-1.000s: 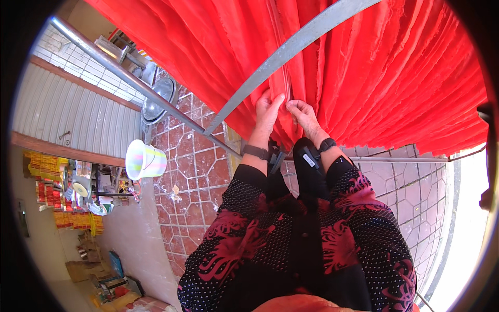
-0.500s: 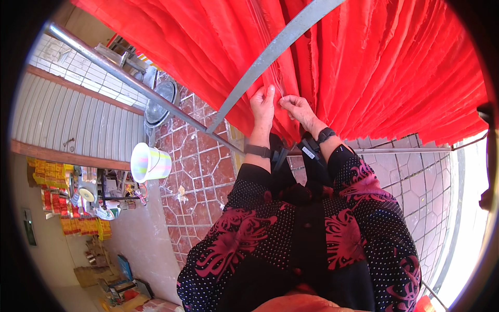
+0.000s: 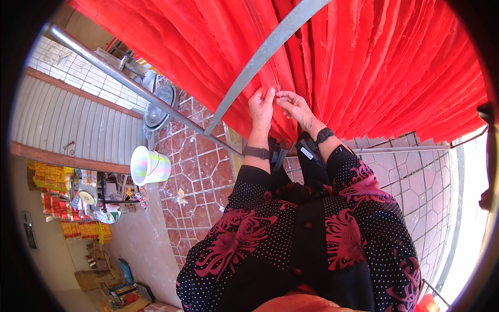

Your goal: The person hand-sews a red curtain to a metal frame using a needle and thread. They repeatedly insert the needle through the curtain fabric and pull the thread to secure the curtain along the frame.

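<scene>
A large sheet of red cloth (image 3: 353, 78) hangs in many pleats in front of me, some of its edges frayed. My left hand (image 3: 261, 105) is closed with the thumb up, holding a fold of this cloth; its curled fingers are partly hidden. Right beside it, my right hand (image 3: 294, 107) is closed in a pinch, the fingertips close to the left thumb. Thin pale threads (image 3: 277, 80) run down the cloth to the fingertips, and the right hand seems to pinch them. Their ends are too fine to make out.
A curved grey metal bar (image 3: 260, 54) crosses in front of the cloth and meets a long metal pipe (image 3: 130, 83) on the left. A pale bucket (image 3: 149, 166) and grey basins (image 3: 161, 106) stand on the red tiled floor (image 3: 200, 166). Yellow and red packets (image 3: 52, 179) hang farther left.
My right hand has moved slightly left and up, closing the small gap to the left thumb. The left hand stays nearly in place on the cloth.
</scene>
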Available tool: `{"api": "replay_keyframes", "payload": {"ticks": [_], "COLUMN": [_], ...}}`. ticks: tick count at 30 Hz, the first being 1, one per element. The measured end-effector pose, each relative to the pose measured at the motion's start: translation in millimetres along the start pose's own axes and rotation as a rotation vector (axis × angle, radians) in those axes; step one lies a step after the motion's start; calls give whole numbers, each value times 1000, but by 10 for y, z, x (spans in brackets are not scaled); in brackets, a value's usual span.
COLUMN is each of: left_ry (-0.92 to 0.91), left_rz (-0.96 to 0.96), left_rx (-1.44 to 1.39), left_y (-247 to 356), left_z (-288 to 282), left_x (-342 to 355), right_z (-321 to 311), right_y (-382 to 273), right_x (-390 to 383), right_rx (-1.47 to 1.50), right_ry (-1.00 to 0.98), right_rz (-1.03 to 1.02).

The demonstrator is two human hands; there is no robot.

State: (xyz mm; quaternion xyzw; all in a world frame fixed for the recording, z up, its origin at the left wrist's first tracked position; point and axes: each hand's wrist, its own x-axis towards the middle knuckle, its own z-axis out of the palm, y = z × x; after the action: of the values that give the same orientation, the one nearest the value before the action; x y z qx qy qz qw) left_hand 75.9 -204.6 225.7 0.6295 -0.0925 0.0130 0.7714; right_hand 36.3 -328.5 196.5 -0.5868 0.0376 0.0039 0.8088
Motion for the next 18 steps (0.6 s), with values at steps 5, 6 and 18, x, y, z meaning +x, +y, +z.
{"api": "replay_keyframes", "payload": {"ticks": [5, 6, 18], "left_ry": [-55, -59, -79], "left_rz": [1, -53, 4], "left_rx": [24, 85, 63], "left_y": [219, 262, 454], "left_z": [55, 52, 171], "left_x": [61, 89, 157], "right_z": [24, 29, -3], "right_y": [-115, -136, -280], "right_x": [-1, 8, -4], "right_rx": [42, 42, -50], "right_ry": [-23, -17, -36], "right_rz": [-8, 11, 51]}}
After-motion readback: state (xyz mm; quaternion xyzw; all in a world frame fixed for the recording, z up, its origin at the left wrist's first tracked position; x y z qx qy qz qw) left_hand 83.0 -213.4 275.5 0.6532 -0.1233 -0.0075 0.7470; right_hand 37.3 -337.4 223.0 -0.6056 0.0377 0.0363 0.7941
